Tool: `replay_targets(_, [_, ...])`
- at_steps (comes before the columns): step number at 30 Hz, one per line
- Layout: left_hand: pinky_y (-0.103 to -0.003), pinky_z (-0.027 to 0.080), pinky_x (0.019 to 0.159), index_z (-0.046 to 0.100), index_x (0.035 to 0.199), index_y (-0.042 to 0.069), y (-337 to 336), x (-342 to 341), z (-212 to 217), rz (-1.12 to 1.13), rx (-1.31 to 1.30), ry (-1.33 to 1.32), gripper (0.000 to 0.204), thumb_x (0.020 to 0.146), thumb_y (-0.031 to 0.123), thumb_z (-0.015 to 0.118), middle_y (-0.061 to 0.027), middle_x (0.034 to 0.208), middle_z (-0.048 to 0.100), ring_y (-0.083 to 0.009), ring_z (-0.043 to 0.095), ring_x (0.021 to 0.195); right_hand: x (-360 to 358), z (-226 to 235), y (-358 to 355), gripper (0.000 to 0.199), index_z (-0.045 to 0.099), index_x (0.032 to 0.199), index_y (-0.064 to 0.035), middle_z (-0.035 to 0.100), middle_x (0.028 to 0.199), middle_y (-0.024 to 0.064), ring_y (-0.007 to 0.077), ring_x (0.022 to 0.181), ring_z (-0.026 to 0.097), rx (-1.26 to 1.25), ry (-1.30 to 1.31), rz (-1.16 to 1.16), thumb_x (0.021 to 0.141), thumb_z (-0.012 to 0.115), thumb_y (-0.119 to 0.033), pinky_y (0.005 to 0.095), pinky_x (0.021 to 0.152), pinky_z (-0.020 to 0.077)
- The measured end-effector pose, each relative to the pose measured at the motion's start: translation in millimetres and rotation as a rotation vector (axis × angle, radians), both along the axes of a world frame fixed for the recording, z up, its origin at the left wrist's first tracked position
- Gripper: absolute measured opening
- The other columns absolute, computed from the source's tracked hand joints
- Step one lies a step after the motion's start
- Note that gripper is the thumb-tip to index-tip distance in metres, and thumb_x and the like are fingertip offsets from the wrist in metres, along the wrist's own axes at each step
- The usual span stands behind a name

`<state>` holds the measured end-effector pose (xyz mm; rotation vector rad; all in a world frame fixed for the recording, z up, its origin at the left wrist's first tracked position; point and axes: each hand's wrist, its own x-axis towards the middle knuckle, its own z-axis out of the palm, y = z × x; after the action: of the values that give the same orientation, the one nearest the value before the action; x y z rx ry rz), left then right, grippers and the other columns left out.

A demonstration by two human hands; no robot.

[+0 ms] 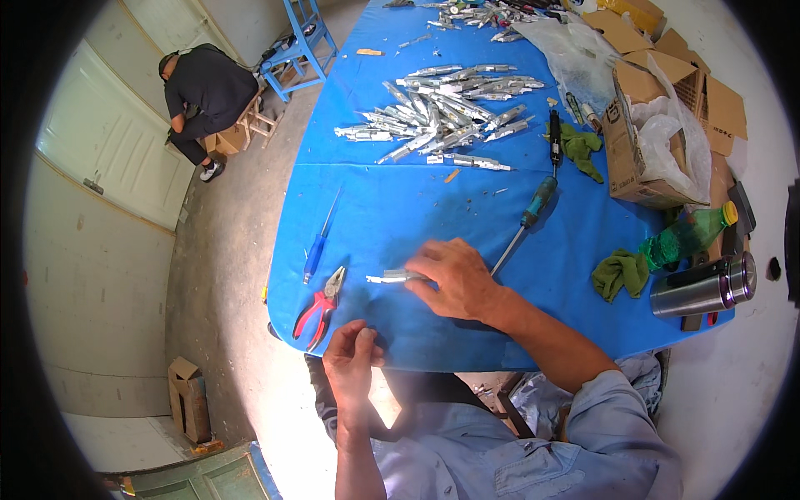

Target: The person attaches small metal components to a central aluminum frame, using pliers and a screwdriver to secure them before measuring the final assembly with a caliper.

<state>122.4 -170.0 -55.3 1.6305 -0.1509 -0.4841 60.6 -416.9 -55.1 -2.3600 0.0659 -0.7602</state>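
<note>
My right hand [450, 279] rests on the blue table [392, 208] and grips a small silver metal part [390, 276] that sticks out to the left of my fingers. My left hand [352, 354] hovers at the table's near edge, fingers curled together; whether a tiny piece is pinched in them is unclear. Red-handled pliers [319, 307] lie just left of both hands. A blue-handled screwdriver [319, 240] lies beyond the pliers. A teal-handled screwdriver [525, 225] lies right behind my right hand.
A heap of several silver metal parts [442, 112] covers the table's middle. At the right are a cardboard box [642, 142], green rags [618, 273], a green bottle [687, 235] and a steel flask [704, 287]. A person in black [204, 92] sits far left by a blue chair [302, 42].
</note>
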Motion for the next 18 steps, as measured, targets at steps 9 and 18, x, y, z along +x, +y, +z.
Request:
replay_targets(9, [-0.023, 0.057, 0.056, 0.067, 0.120, -0.004, 0.7, 0.5, -1.0, -0.010, 0.012, 0.003, 0.022, 0.102, 0.009, 0.068, -0.0089, 0.097, 0.074, -0.0088, 0.066, 0.067, -2.3, 3.5, 1.8, 0.015, 0.074, 0.091, -0.0116, 0.063, 0.087, 0.0063, 0.0303, 0.081, 0.064, -0.052, 0.032, 0.015, 0.082, 0.081, -0.022, 0.0466, 0.074, 0.0444])
replay_targets(18, [-0.023, 0.056, 0.056, 0.067, 0.121, -0.003, 1.3, 0.9, -2.1, -0.020, 0.012, 0.008, 0.022, 0.103, 0.010, 0.067, -0.0098, 0.098, 0.074, -0.0093, 0.065, 0.067, -2.4, 0.9, 2.8, 0.014, 0.073, 0.087, -0.0116, 0.062, 0.086, 0.0067, 0.0302, 0.083, 0.062, -0.089, 0.059, 0.013, 0.082, 0.080, -0.022, 0.0464, 0.074, 0.0441])
